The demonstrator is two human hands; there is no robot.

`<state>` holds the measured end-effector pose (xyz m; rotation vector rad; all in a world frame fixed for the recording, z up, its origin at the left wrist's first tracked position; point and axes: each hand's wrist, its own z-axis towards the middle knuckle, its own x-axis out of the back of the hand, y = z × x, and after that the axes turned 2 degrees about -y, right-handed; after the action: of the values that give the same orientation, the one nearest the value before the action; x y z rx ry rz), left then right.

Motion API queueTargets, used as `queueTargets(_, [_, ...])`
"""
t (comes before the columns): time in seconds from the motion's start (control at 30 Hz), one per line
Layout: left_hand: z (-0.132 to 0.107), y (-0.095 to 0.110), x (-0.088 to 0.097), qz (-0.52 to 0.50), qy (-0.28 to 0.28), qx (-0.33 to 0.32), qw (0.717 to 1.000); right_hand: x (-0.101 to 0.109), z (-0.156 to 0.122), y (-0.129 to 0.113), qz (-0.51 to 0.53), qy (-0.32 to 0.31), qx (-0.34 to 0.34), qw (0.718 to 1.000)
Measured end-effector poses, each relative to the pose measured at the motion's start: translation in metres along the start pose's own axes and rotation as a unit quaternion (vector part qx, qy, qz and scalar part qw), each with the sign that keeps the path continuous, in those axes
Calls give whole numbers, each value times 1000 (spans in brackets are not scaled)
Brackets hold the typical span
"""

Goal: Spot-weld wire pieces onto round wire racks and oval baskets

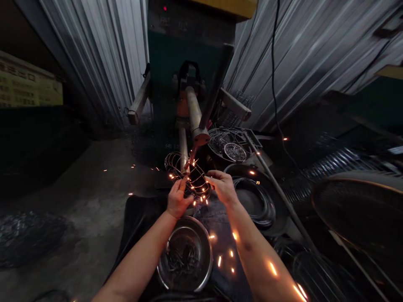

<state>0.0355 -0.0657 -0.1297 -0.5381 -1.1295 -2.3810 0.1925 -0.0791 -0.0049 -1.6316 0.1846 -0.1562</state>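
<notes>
A round wire basket frame (199, 181) sits at the tips of a spot welder (195, 113), and bright sparks fly out from the contact point. My left hand (179, 199) pinches the near left side of the wire frame, close under the lower welder arm. On the right side of the frame, my right hand (222, 185) grips the wire between thumb and fingers. Just below my hands rests a metal bowl (206, 239) with small dark metal pieces inside. Sparks fall over my right forearm and lap.
Right of the welder, a basin holds wire rings (225, 138). Nearer me lies a coil of wire (270, 205). A long metal bar (280, 188) slants past it. A large round tray (362, 184) stands far right, and a black cable (274, 84) hangs down.
</notes>
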Motion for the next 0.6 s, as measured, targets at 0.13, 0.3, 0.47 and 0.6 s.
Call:
queueTargets(0.13, [1,4,3,-27,22,-2,999,-2,8,-1,-2,-3,29,1000])
queueTargets(0.3, [5,3,12,-48,-7,17,999,-10,24,-2,-20,3,37,999])
queueTargets(0.47, [5,8,12,-107,-22,34,993,-8,24,-6,-30,0,53,998])
queueTargets(0.6, [2,15,12,-130,-18,54,990,14,10,-4,-42,-51,10,998])
